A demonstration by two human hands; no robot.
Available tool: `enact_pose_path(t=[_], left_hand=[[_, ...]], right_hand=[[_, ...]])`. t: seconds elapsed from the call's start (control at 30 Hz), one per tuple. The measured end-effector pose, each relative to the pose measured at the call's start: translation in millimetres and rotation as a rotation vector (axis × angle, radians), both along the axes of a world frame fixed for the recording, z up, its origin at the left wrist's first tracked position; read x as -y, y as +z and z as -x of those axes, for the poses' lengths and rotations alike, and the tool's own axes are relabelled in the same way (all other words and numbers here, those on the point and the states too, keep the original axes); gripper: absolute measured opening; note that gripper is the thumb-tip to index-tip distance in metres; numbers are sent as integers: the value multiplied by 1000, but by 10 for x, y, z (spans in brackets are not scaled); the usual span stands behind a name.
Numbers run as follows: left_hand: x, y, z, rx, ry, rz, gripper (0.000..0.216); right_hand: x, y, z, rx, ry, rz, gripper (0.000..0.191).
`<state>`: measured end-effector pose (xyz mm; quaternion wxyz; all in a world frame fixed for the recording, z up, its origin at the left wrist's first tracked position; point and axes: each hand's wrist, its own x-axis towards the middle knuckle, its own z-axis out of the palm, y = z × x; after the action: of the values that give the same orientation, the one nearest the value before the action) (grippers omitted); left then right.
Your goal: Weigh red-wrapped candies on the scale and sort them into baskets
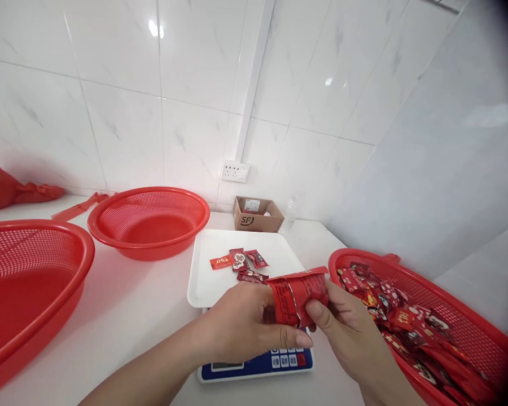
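Observation:
Between my two hands is a red printed packet (296,296), held above the front of a digital scale. My left hand (245,321) grips its left edge, with some fingertips hidden behind it. On the right side, my right hand (342,321) pinches the packet with the thumb in front. Below, the scale's white tray (211,282) carries several small red wrapped snacks (239,260). The blue keypad panel (275,366) shows under my hands, and its display is partly covered by my left hand.
A red basket (482,332) heaped with wrapped snacks stands at the right. Two red mesh baskets, one nearer (76,282) and one farther (150,248), sit at the left. Against the wall are a cardboard box (262,223), a clear bottle (291,211) and a red bag (4,186).

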<state>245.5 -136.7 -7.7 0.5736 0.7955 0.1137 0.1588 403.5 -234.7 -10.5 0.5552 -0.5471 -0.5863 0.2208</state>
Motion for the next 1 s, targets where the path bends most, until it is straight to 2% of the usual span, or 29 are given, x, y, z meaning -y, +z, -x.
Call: enact_pose_path(t=[0.13, 0.33, 0.47, 0.67, 0.87, 1.0], left_hand=[[3, 13, 11, 21, 26, 16, 27], [15, 76, -3, 144, -37, 173, 12], [1, 76, -14, 135, -20, 165, 10], [5, 43, -12, 66, -6, 139, 17], [-10, 50, -24, 225, -73, 147, 22], [-15, 29, -39, 231, -78, 186, 24]], right_hand=[[7, 28, 42, 33, -31, 32, 32], [-41, -15, 2, -73, 8, 121, 42], [-44, -24, -7, -59, 50, 137, 45], [-23, 3, 13, -10, 33, 132, 37], [8, 13, 34, 92, 7, 67, 26], [16, 1, 38, 86, 27, 68, 26]])
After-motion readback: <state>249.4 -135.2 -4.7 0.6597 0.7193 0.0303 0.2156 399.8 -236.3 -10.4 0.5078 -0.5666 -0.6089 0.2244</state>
